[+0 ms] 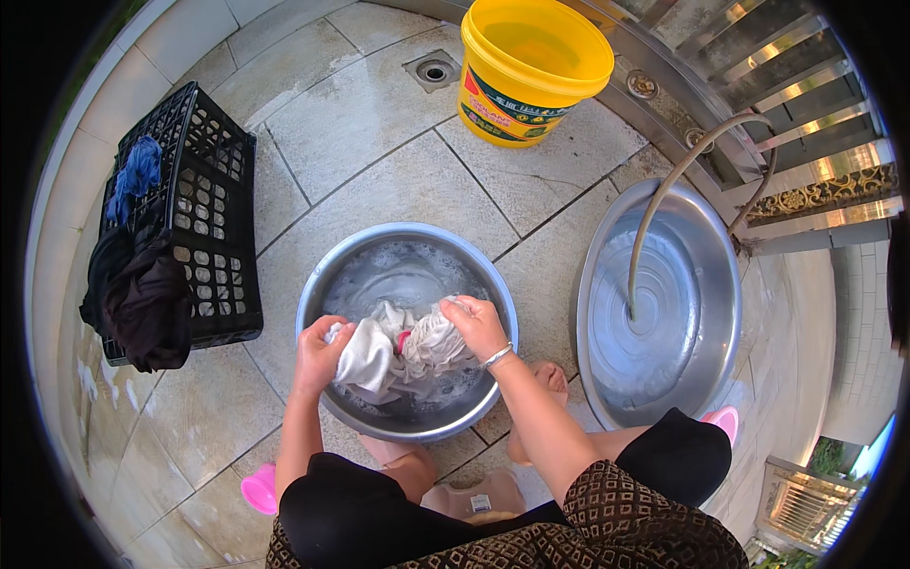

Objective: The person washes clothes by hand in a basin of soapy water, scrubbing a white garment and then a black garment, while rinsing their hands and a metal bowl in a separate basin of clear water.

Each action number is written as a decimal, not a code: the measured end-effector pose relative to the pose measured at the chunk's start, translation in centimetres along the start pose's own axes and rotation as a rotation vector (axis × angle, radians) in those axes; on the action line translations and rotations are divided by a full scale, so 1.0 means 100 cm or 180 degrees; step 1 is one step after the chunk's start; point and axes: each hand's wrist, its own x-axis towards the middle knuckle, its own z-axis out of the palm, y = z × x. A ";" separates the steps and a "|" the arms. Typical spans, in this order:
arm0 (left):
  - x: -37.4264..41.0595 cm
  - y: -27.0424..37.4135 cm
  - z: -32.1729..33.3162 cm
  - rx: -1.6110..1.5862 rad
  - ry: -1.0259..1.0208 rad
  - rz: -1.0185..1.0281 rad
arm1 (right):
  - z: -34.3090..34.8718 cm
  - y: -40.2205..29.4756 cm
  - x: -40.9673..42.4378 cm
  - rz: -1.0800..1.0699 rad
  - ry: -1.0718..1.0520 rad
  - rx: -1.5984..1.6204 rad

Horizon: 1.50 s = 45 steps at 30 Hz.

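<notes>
A wet whitish cloth (370, 352) with a small red band or patch near its middle is held over a round metal basin (409, 428) of sudsy water. My left hand (320, 354) grips the cloth's left end at the basin's left rim. On the other side, my right hand (478, 328), with a silver bangle at the wrist, is closed on the gathered right part. The cloth's lower folds hang at the water, and whether they dip in cannot be told.
A larger metal tub (725, 341) with a hose (657, 192) in it stands right. A yellow bucket (498, 117) is ahead, near a floor drain (432, 70). Left is a black plastic crate (249, 284) bearing dark cloths (146, 306) and a blue cloth (136, 174).
</notes>
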 end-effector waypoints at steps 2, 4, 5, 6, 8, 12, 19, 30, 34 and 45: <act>-0.009 0.019 -0.021 0.0565 0.0285 0.0475 | 0.008 -0.016 -0.014 -0.1142 -0.0256 -0.1093; -0.013 0.035 -0.023 0.1245 0.0408 0.0946 | 0.006 -0.045 -0.032 -0.2063 -0.0386 -0.1694; -0.015 0.037 -0.023 0.1582 0.0432 0.0918 | 0.005 -0.053 -0.038 -0.1836 -0.0531 -0.1794; -0.017 0.037 -0.023 0.1917 0.0459 0.0885 | 0.002 -0.059 -0.043 -0.1606 -0.0679 -0.1892; -0.019 0.026 -0.025 0.2343 0.0299 0.0606 | 0.000 -0.071 -0.050 -0.1024 -0.1148 -0.2328; -0.022 -0.006 -0.021 0.3031 -0.0034 0.0735 | 0.011 -0.061 -0.047 -0.0215 -0.1553 -0.3040; -0.018 -0.031 0.039 0.3683 -0.0941 0.0732 | 0.047 -0.017 -0.032 0.0581 -0.1264 -0.4192; 0.023 -0.052 0.035 0.3169 -0.0811 0.0025 | 0.030 0.011 0.026 0.0740 -0.0332 -0.3128; 0.012 -0.049 0.037 0.3113 -0.0848 -0.0356 | 0.027 0.017 0.018 0.0477 0.0110 -0.0512; -0.040 -0.035 0.013 -0.2649 -0.0803 -0.1578 | 0.093 -0.064 -0.075 -0.0921 -0.0630 -0.0746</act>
